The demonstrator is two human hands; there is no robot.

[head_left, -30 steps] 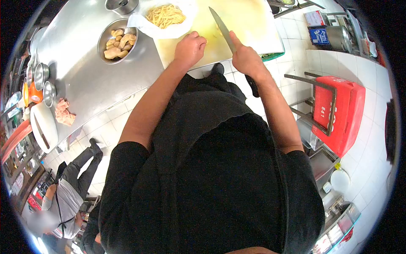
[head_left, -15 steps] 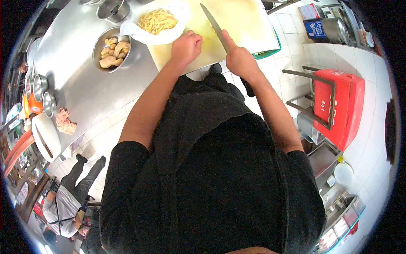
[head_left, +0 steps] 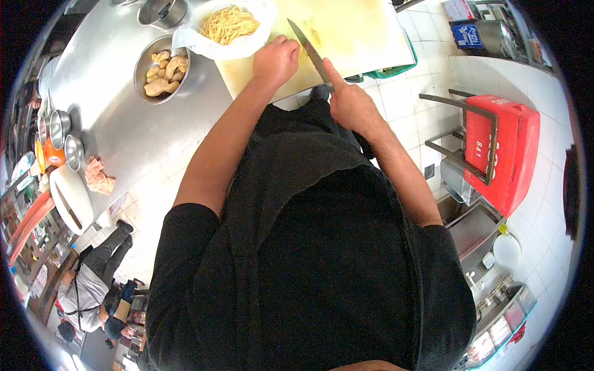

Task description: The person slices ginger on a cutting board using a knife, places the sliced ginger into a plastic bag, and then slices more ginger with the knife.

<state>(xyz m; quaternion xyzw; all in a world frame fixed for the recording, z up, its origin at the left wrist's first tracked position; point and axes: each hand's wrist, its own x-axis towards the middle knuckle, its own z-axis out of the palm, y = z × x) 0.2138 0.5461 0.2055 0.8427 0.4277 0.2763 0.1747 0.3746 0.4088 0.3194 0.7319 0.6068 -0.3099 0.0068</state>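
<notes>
My right hand (head_left: 349, 102) is wrapped round the handle of a long knife (head_left: 309, 52), one finger stretched along the blade. The blade points up and left over the yellowish cutting board (head_left: 359, 37). Close to the blade's left side, my left hand (head_left: 276, 60) rests on the board with its fingers curled; what they hold, if anything, is hidden. A few thin yellow strips (head_left: 313, 31) lie right of the knife tip. Many more strips (head_left: 228, 25) fill a white-lined container (head_left: 193, 42) at the board's upper left. A metal bowl (head_left: 141, 69) holds several knobbly, pale brown roots (head_left: 162, 85).
A metal pot (head_left: 162, 13) stands on the steel table (head_left: 124, 123). Further left are small bowls (head_left: 60, 127), a pink cloth (head_left: 99, 176) and a white lidded object (head_left: 71, 198). A red crate (head_left: 504, 154) is at right. Another person (head_left: 83, 294) is at lower left.
The knife tip has shifted left and down relative to the board, and small strips now show to its right. My left hand stays curled beside the blade. The view has shifted slightly.
</notes>
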